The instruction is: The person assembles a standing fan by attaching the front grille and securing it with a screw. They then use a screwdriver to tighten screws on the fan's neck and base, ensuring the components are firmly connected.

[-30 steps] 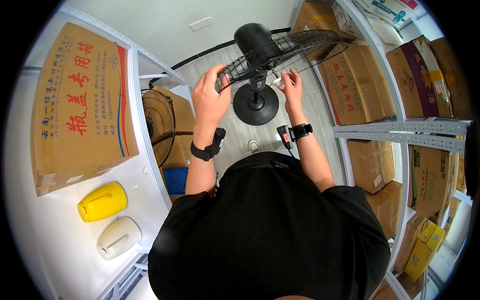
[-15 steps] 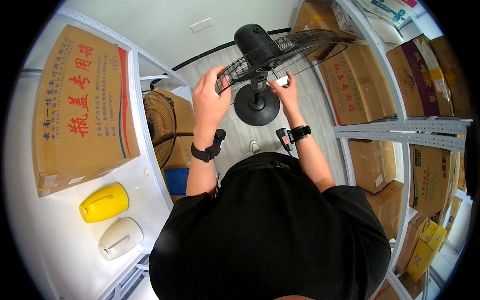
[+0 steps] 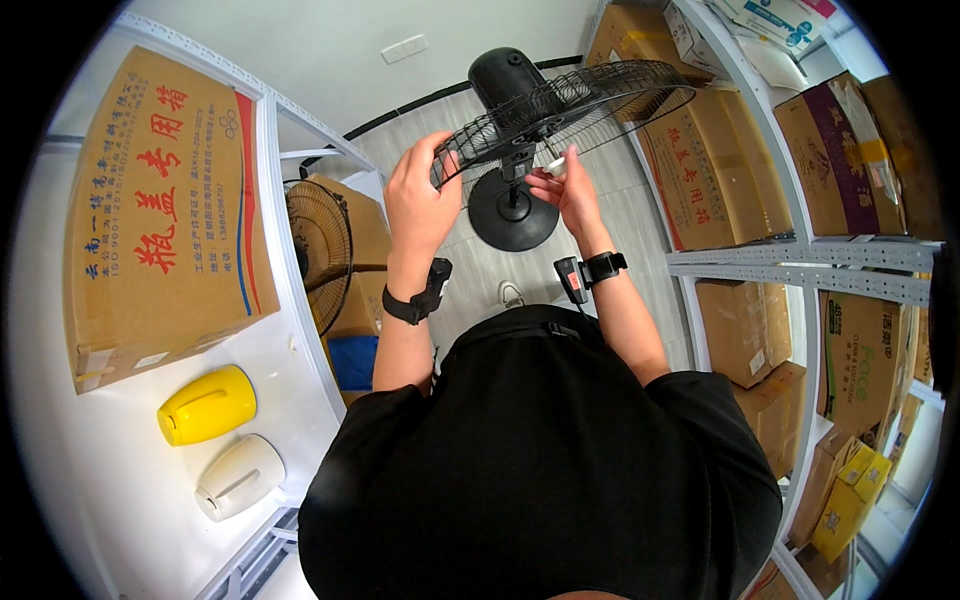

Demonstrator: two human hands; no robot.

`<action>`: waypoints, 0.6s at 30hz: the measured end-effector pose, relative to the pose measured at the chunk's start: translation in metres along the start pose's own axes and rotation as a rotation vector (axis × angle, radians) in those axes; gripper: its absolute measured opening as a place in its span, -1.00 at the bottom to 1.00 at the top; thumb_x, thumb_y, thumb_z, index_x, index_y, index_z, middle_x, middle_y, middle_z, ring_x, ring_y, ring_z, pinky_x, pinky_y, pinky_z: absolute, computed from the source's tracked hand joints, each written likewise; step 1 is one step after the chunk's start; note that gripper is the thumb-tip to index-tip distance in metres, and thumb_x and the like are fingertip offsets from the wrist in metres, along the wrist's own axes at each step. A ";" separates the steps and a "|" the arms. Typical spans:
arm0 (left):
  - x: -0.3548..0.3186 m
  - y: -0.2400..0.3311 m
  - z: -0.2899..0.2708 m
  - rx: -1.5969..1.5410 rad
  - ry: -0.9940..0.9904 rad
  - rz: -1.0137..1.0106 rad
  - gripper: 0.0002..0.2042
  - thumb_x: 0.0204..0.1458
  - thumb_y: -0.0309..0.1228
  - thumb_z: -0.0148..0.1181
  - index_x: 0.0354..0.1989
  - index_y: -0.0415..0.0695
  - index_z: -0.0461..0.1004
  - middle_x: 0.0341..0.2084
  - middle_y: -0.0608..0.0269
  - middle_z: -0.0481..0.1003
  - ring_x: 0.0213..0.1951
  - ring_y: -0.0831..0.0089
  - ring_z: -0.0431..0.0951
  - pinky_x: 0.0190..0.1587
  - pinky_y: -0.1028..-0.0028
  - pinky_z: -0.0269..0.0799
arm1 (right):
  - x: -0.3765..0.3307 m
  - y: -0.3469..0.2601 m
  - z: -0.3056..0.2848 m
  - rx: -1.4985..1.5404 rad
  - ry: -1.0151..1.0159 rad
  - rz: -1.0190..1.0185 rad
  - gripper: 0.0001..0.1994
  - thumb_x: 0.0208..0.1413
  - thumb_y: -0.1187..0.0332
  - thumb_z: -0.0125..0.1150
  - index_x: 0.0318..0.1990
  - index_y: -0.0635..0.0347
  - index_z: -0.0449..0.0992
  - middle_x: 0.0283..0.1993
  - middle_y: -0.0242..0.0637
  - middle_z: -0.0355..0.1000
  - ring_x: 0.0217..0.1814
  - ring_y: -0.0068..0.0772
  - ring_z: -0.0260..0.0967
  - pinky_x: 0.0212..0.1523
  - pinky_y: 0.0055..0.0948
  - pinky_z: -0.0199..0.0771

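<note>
A black pedestal fan (image 3: 503,80) stands on the floor in front of me, its round base (image 3: 513,222) below. Its wire guard (image 3: 630,92) is tipped, and no blades show on it. My left hand (image 3: 420,195) is closed round the guard's left edge. With the thumb and fingers of my right hand (image 3: 574,195) I grip a small white round piece (image 3: 556,166), which looks like a plastic nut. It sits at the end of the thin metal shaft (image 3: 547,148) that sticks out of the fan's middle. Whether it is threaded on cannot be seen.
To the left, a shelf (image 3: 130,440) holds a large cardboard box (image 3: 170,210), a yellow jug-like shell (image 3: 207,405) and a white one (image 3: 240,478). A second fan (image 3: 322,250) stands beside it. Shelving with cardboard boxes (image 3: 745,325) lines the right side.
The fingers of my right hand have shifted round the white piece, which now shows tilted and a little lower left. My left hand and the fan stay in place.
</note>
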State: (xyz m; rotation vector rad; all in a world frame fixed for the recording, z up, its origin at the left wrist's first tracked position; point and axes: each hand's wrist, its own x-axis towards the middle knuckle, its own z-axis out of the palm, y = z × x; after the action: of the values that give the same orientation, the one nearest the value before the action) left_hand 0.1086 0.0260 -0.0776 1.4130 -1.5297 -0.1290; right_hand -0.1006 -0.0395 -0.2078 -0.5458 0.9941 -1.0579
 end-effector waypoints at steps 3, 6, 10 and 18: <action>0.000 0.000 -0.001 0.002 0.001 -0.002 -0.78 0.00 -0.53 0.20 -0.15 -0.13 0.48 -0.34 0.05 0.55 -0.30 0.11 0.57 -0.24 0.30 0.48 | 0.001 0.003 -0.003 -0.153 0.004 -0.047 -0.35 0.20 -0.04 0.11 0.22 0.32 0.14 -0.09 -0.14 0.39 -0.10 -0.26 0.49 -0.13 -0.32 0.60; 0.001 0.002 -0.001 0.018 -0.005 0.012 -0.78 0.00 -0.52 0.20 -0.15 -0.13 0.48 -0.33 0.06 0.55 -0.30 0.11 0.57 -0.25 0.30 0.48 | 0.010 0.005 -0.010 -0.178 0.159 -0.217 -0.40 0.19 0.01 0.15 0.18 0.31 0.21 -0.12 -0.27 0.36 -0.15 -0.37 0.42 -0.09 -0.32 0.58; 0.000 0.003 -0.001 0.007 -0.003 0.004 -0.78 -0.01 -0.52 0.21 -0.15 -0.12 0.48 -0.33 0.06 0.55 -0.29 0.12 0.58 -0.25 0.30 0.48 | 0.015 -0.001 -0.024 -0.132 0.196 -0.251 -0.41 0.20 0.02 0.14 0.17 0.32 0.23 -0.18 -0.34 0.32 -0.25 -0.47 0.34 -0.11 -0.34 0.58; 0.002 0.000 0.001 0.021 -0.001 0.003 -0.77 -0.01 -0.52 0.21 -0.14 -0.12 0.48 -0.32 0.06 0.55 -0.28 0.14 0.59 -0.25 0.32 0.48 | 0.002 0.005 -0.012 -0.195 0.013 -0.102 -0.22 0.04 0.10 0.37 0.25 0.40 0.10 -0.16 -0.11 0.42 -0.25 -0.34 0.51 -0.21 -0.38 0.61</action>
State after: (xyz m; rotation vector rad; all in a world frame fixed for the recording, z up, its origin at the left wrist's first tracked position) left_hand 0.1083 0.0244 -0.0767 1.4274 -1.5385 -0.1117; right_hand -0.1086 -0.0384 -0.2189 -0.7565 1.0972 -1.0612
